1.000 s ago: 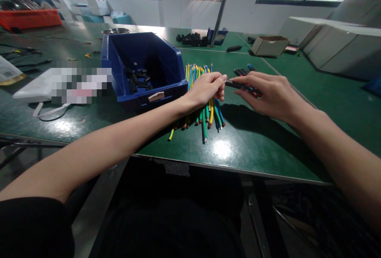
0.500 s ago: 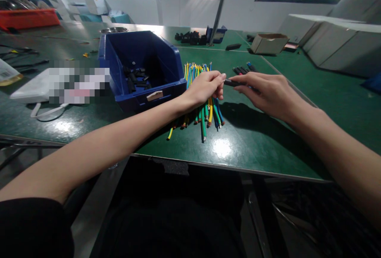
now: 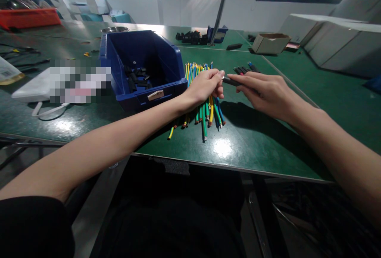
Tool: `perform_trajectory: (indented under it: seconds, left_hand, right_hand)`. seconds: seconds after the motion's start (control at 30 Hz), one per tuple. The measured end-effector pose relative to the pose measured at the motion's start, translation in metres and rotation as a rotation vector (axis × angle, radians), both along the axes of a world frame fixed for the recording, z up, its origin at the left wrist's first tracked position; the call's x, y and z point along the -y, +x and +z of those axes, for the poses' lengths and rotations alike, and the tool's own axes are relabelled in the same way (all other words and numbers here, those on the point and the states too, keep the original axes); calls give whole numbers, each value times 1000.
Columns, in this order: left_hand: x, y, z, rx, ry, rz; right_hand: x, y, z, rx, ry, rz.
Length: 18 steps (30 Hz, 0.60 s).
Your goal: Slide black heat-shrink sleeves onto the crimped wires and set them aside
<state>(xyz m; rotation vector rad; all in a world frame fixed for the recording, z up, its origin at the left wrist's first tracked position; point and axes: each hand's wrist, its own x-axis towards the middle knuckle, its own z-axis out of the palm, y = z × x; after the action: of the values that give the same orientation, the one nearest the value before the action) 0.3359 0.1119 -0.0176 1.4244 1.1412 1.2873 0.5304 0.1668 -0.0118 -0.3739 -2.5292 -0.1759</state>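
My right hand (image 3: 266,91) holds a thin black tube (image 3: 231,81) between thumb and fingers; the rest of it is hidden under the palm. At its left end, my left hand (image 3: 206,85) pinches with thumb and forefinger, the other fingers curled in. Under and beside my left hand lies a bundle of green, yellow and blue wires (image 3: 204,125) with bare ends. Left of the bundle stands a blue bin (image 3: 125,99) with short black tube pieces (image 3: 137,79) in it. Several black wires (image 3: 242,68) lie just behind my right hand.
The green table (image 3: 184,151) ends in front of my lap. A white device (image 3: 32,85) with a cable lies at the left. Farther back are a red crate (image 3: 29,18), a metal bowl (image 3: 114,29), a small cardboard box (image 3: 270,43) and large white boxes (image 3: 336,47).
Both hands stay nearly in place on the black tube. A little more of the tube shows between my right thumb and fingers; the view has shifted very slightly.
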Motion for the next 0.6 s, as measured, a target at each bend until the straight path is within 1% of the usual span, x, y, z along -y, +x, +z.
perform_trajectory:
  seconds: [0.17, 0.33, 0.5, 0.6]
  left_hand:
    - [3, 1, 2, -5, -1, 4]
    - [2, 1, 0, -10, 18, -2]
    - [1, 0, -3, -21, 30, -41]
    - [-1, -1, -3, -28, 31, -41]
  right_hand:
    - [-2, 2, -2, -3, -13, -2]
    - [0, 1, -1, -5, -15, -15]
    - [3, 0, 3, -15, 17, -8]
    - [2, 1, 3, 2, 33, 1]
